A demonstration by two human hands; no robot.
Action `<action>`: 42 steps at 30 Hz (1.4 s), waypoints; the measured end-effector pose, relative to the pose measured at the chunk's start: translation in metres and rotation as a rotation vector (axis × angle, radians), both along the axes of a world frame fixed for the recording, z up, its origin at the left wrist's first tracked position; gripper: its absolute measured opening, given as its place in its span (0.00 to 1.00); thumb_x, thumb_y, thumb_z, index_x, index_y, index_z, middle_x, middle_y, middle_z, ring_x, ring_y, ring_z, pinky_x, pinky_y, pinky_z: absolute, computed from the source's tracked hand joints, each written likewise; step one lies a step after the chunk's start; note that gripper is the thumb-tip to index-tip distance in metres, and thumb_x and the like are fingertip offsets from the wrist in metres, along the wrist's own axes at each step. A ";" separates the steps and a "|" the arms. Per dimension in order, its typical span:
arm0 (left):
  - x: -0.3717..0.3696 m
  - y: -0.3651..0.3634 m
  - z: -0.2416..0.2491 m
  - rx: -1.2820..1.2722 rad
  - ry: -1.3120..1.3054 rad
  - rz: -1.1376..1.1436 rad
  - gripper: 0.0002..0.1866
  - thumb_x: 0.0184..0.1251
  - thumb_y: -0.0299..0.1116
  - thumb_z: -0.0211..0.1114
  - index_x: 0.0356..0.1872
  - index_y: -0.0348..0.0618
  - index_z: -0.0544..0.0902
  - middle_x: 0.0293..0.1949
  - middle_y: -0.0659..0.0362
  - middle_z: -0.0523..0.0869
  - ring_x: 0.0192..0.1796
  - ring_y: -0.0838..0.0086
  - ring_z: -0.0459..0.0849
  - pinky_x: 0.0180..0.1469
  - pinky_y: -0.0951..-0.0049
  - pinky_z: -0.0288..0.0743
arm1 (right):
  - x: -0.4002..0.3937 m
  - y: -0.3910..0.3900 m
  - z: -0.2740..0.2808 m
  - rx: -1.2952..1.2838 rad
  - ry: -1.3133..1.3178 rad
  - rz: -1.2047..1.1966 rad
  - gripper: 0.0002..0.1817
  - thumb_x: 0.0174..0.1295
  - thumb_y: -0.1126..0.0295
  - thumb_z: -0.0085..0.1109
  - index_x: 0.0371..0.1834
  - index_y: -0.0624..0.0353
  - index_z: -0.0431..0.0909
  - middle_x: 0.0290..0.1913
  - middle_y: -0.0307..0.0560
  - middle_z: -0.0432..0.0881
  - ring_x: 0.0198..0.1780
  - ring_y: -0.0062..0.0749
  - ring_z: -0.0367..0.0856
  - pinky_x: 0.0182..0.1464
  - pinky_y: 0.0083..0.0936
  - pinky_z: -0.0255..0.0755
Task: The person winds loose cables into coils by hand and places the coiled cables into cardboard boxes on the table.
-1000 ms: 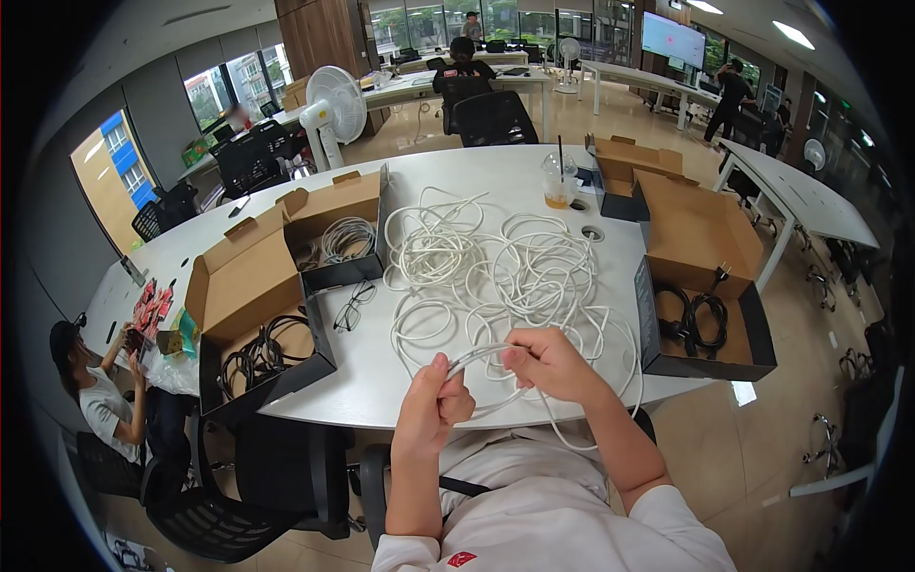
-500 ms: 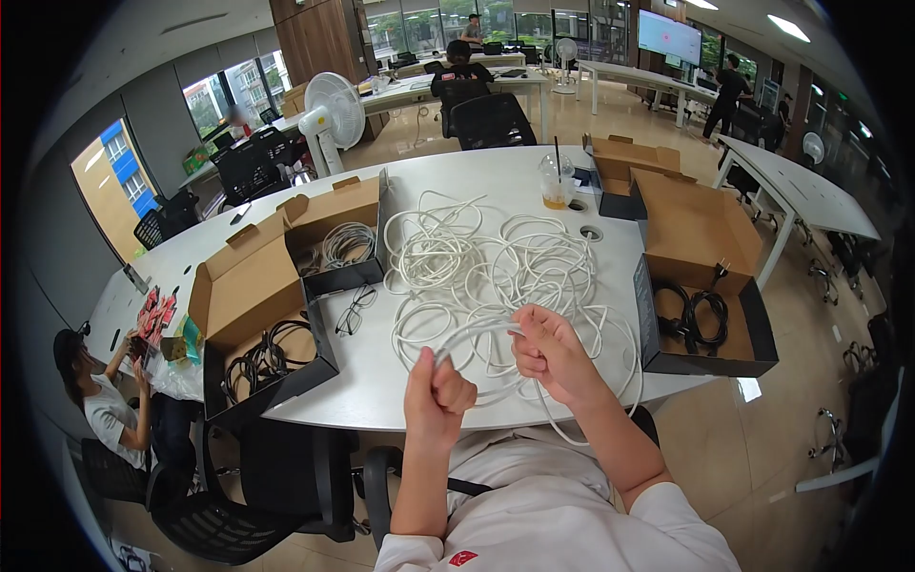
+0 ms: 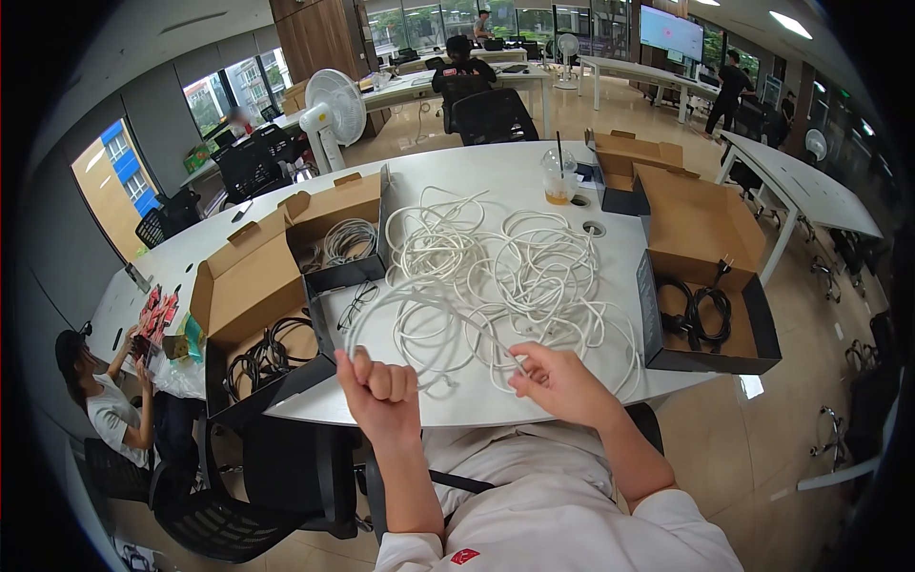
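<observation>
My left hand [image 3: 384, 396] is closed around a white cable [image 3: 446, 303], held up near the table's front edge. From that fist the cable arches up and over to my right hand [image 3: 562, 383], which pinches it between thumb and fingers. A small end of cable dangles just right of the left fist. Behind my hands, two loose heaps of tangled white cable, a left heap [image 3: 438, 250] and a right heap [image 3: 545, 267], spread across the white table [image 3: 496, 160]. Stray loops reach forward under both hands.
Open boxes hold black cables [image 3: 272, 362] at left, grey cables [image 3: 349, 243] behind them, and a black power cord [image 3: 703, 315] at right. Eyeglasses [image 3: 356, 307] lie beside the left boxes. A drink cup [image 3: 559, 181] stands at the back. Someone [image 3: 114, 410] sits at left.
My left hand has moved left and the right hand slightly down, so they are farther apart. The held cable now rises in a wide loop between them.
</observation>
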State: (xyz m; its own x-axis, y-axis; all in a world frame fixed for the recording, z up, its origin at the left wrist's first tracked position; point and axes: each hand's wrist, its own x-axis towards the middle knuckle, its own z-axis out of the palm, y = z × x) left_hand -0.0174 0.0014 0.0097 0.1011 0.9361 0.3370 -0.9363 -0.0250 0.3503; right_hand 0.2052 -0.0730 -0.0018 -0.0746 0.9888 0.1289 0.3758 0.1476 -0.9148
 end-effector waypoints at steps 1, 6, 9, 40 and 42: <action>-0.002 0.001 -0.001 0.031 -0.003 0.058 0.22 0.80 0.49 0.38 0.22 0.54 0.57 0.10 0.70 0.47 0.13 0.82 0.41 0.18 0.76 0.41 | -0.001 -0.005 0.000 -0.009 -0.092 0.009 0.18 0.63 0.71 0.61 0.53 0.67 0.74 0.34 0.47 0.84 0.33 0.27 0.83 0.36 0.22 0.75; 0.004 -0.004 0.001 0.094 0.182 0.361 0.23 0.79 0.51 0.41 0.23 0.52 0.55 0.13 0.70 0.48 0.17 0.82 0.46 0.23 0.76 0.43 | -0.006 -0.032 -0.016 0.293 -0.374 0.043 0.17 0.59 0.72 0.62 0.51 0.65 0.76 0.33 0.50 0.82 0.31 0.38 0.81 0.36 0.28 0.75; 0.021 -0.010 -0.007 0.186 0.352 0.433 0.24 0.77 0.54 0.44 0.24 0.50 0.57 0.15 0.69 0.51 0.19 0.82 0.49 0.25 0.76 0.43 | -0.015 -0.042 -0.003 0.421 -0.582 0.115 0.14 0.57 0.71 0.63 0.47 0.61 0.79 0.30 0.44 0.79 0.32 0.36 0.78 0.36 0.30 0.72; 0.043 -0.037 -0.026 0.095 0.663 -0.628 0.31 0.69 0.65 0.47 0.18 0.51 0.60 0.11 0.70 0.58 0.11 0.85 0.53 0.15 0.81 0.45 | 0.038 -0.013 0.039 0.180 -0.197 0.264 0.17 0.61 0.65 0.63 0.49 0.63 0.77 0.35 0.48 0.84 0.34 0.31 0.83 0.40 0.24 0.74; 0.046 -0.034 -0.024 -0.024 0.524 -0.721 0.28 0.72 0.60 0.44 0.18 0.51 0.60 0.11 0.70 0.57 0.11 0.85 0.51 0.14 0.80 0.44 | 0.043 -0.012 0.037 0.113 -0.077 0.270 0.15 0.64 0.67 0.59 0.50 0.64 0.77 0.34 0.44 0.83 0.32 0.26 0.81 0.39 0.22 0.72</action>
